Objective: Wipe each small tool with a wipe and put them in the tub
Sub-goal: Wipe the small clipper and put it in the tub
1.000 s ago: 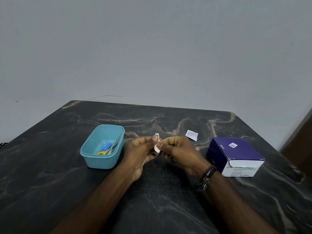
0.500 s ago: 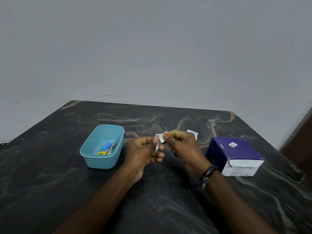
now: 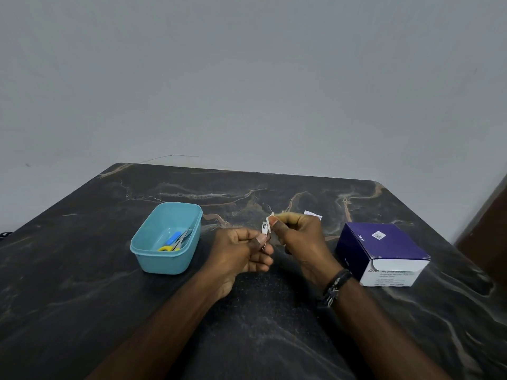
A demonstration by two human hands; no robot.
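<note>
So, sizing things down from biggest to smallest:

Table (image 3: 82,297): I am sitting at a dark marbled top that is carrying everything below.
Box (image 3: 381,250): a purple and white carton is lying on the table to my right, well apart from the tub.
Tub (image 3: 153,259): a teal tub is standing on the table to my left, just beside my left hand.
Left hand (image 3: 241,253): I am curling my fingers and thumb round the lower end of the small metal tool, holding it upright in front of me.
Right hand (image 3: 299,239): I am pinching the wipe between thumb and forefinger and pressing it against the tool's upper end; a dark bracelet (image 3: 336,286) is sitting on this wrist.
Scissors (image 3: 175,242): a yellow-handled pair is lying inside the tub, with a blue item (image 3: 173,237) beside it.
Packet (image 3: 312,214): a small white packet is lying on the table behind my right hand, mostly hidden.
Wipe (image 3: 270,218): a white scrap is sticking out above my right thumb, touching the tool.
Tool (image 3: 265,229): a small silvery piece is showing between my two hands, above the table and outside the tub.
</note>
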